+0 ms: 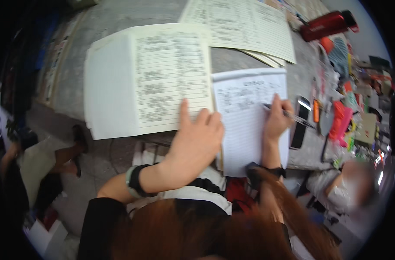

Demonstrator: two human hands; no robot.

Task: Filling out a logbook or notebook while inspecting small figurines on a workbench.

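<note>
On the grey table (253, 58), right hand's (277, 119) closed grip holds pen (288, 115) over notebook (249, 125).

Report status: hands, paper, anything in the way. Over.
Left hand flat on lined form. Right hand holds pen on white sheet. Phone beside right hand, not blocking.

- Grey, mottled worktop (119, 17).
- Cream printed sheet (171, 78) with dark ruled rows.
- White lined notepad (249, 117) with faint handwriting.
- Silver pen (288, 115).
- Black phone (299, 125).
- Shiny red case (327, 25).
- Black wristband (136, 181).
</note>
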